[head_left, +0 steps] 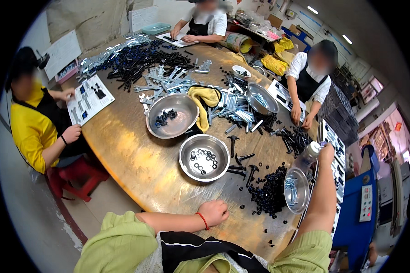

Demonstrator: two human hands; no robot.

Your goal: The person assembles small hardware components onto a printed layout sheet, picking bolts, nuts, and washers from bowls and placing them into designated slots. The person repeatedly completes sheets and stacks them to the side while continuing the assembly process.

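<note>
My left hand (pixel 214 212) rests on the table near its front edge, fingers curled in, with a red cord round the wrist; nothing shows in it. My right hand (pixel 325 155) is stretched far to the right, beside a clear bottle (pixel 306 157) with a white lid. Its fingers are mostly hidden, so whether it grips anything does not show. Next to my right forearm stands a metal bowl (pixel 288 205) holding silvery parts. To the left of that bowl lies a heap of small black parts (pixel 271 193). White boards with dark parts (pixel 336 175) line the right edge.
Two steel bowls (pixel 185 171) (pixel 151 129) stand mid-table, with black hammers (pixel 233 144) nearby. Beyond lie a yellow-black glove (pixel 204 102), wrenches (pixel 161 79), metal tubes (pixel 237 103) and dark rods (pixel 136 63). Three people work around the table. A red stool (pixel 79 175) stands at left.
</note>
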